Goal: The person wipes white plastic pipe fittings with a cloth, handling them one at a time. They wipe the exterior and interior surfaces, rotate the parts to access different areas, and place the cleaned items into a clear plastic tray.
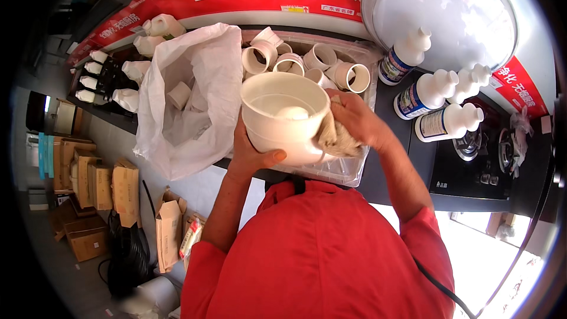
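A large white plastic pipe fitting (pixel 283 139) is held up in front of my chest, its wide round mouth tilted towards me. My left hand (pixel 252 153) grips its lower left side, the thumb lying across the front. Against the right side of the fitting, my right hand (pixel 359 117) presses a crumpled brown cloth (pixel 339 138). Some fingers of both hands are hidden behind the fitting and the cloth. Beneath it is a clear plastic tub (pixel 354 170) holding several smaller white pipe fittings (pixel 353 77). Left of the tub, an open white plastic sack (pixel 177 155) contains a small white fitting (pixel 179 94).
Several white bottles (pixel 427 93) with blue labels stand on the dark counter (pixel 401 159) at right, beside a gas hob (pixel 469 177). A large round lid-like panel (pixel 438 13) leans behind them. White jugs (pixel 135 71) stand far left. Cardboard boxes (pixel 126 190) and coiled black hose (pixel 128 248) lie on the floor.
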### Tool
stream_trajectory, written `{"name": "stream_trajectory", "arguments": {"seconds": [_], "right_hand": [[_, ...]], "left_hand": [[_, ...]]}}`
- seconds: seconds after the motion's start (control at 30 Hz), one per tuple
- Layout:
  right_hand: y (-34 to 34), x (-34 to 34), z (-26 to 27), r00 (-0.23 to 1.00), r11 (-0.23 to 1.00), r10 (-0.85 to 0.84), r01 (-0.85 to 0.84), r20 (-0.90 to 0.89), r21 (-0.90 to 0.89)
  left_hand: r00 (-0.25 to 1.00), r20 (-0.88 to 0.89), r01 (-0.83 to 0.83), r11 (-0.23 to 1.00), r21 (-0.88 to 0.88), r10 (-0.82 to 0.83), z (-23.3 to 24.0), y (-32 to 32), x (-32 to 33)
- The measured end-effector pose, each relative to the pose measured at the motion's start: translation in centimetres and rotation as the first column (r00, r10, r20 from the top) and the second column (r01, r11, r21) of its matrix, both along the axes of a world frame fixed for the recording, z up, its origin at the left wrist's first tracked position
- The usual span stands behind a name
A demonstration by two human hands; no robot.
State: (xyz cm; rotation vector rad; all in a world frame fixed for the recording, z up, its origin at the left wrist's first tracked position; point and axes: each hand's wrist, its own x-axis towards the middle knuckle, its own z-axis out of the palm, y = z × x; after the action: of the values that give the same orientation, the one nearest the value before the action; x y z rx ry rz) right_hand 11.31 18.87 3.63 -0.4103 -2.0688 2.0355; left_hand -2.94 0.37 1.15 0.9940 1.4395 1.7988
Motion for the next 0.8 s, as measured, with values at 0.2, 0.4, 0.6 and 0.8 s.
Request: {"name": "stream_trajectory", "arguments": {"seconds": [0.2, 0.4, 0.6, 0.8], "right_hand": [[3.6, 0.1, -4.0, 0.924, 0.886, 0.366, -0.309, -0.113, 0.345], [-0.2, -0.7, -8.3, 0.979, 0.292, -0.181, -0.035, -0.091, -0.956], [-3.6, -0.8, -7.3, 0.935, 0.128, -0.353, 0.043, -0.006, -0.991], [-4.5, -0.7, -6.0, 0.869, 0.155, -0.470, 0.254, 0.155, -0.955]], "left_hand": [[0.848, 0.490, 0.128, 0.975, 0.181, -0.203, -1.0, -0.9, 0.5], [0.678, 0.733, -0.315, 0.880, 0.355, -0.053, -1.6, 2.2, 1.0], [0.904, 0.255, -0.403, 0.883, 0.240, 0.344, -3.0, 2.1, 1.2], [0.912, -0.154, -0.359, 0.922, 0.147, 0.379, -3.5, 1.7, 1.0]]}}
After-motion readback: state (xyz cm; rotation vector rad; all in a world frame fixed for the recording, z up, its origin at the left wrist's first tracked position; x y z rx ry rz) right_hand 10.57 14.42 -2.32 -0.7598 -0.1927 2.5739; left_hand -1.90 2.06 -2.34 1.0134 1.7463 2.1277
